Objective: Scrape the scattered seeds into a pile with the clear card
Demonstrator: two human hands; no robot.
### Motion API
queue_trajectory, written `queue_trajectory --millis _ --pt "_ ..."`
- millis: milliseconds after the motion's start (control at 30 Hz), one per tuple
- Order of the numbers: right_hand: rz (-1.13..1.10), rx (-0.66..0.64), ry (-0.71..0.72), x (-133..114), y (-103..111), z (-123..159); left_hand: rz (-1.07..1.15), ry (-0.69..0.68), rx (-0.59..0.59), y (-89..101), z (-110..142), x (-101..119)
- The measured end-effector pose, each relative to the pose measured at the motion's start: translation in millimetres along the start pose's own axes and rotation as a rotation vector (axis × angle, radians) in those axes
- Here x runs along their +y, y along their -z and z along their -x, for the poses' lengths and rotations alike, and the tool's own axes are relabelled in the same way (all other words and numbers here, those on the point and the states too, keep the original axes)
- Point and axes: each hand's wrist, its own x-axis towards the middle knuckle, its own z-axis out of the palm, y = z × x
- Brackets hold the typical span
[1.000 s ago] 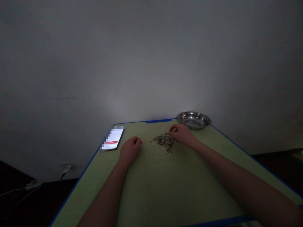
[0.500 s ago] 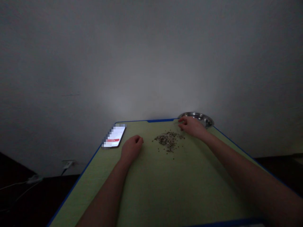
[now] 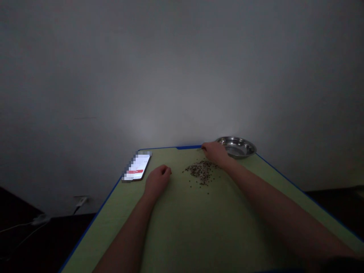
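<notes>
Wall (image 3: 182, 76), plain and dim grey, fills most of what my head camera sends me. Below it I see the green table (image 3: 182, 231), edged in blue. My right hand (image 3: 215, 152) reaches over its far side, fingers curled together just behind the heap; something faint shows at the fingertips, but I cannot tell whether I am grasping it. My left hand (image 3: 157, 180) lies on the tabletop, loosely clenched, left of the heap and apart from it. The shiny metal bowl (image 3: 240, 151) sits at the far right corner, partly hidden by my right hand; contact between them is unclear to me. At the far left lies the phone (image 3: 139, 165), screen lit. Mid-table is the heap of small dark and pale grains (image 3: 200, 170), a few strays scattered around it. Smallest, a plug (image 3: 82, 201) shows low on the wall.
</notes>
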Motion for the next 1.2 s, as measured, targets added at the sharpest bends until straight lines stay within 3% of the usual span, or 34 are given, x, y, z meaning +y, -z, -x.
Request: queue_trajectory --millis 267,533,833,967,1200 --pt "-0.013 -0.060 0.208 -20.4 -4.9 14.0 -0.002 0.011 0.010 -2.1 -0.5 0.1" --pt "-0.095 -0.088 0.326 -11.3 12.5 40.6 -0.005 0.003 0.019 -0.8 0.3 2.7" --pt "-0.325 -0.033 0.243 19.9 42.7 60.0 -0.018 0.022 0.004 1.9 1.9 7.0" --pt "-0.390 -0.065 0.221 22.9 36.7 68.9 -0.021 0.008 0.006 1.0 1.4 5.2" --pt "-0.327 0.013 0.191 9.9 18.3 65.0 0.003 -0.007 0.009 0.8 1.2 3.5"
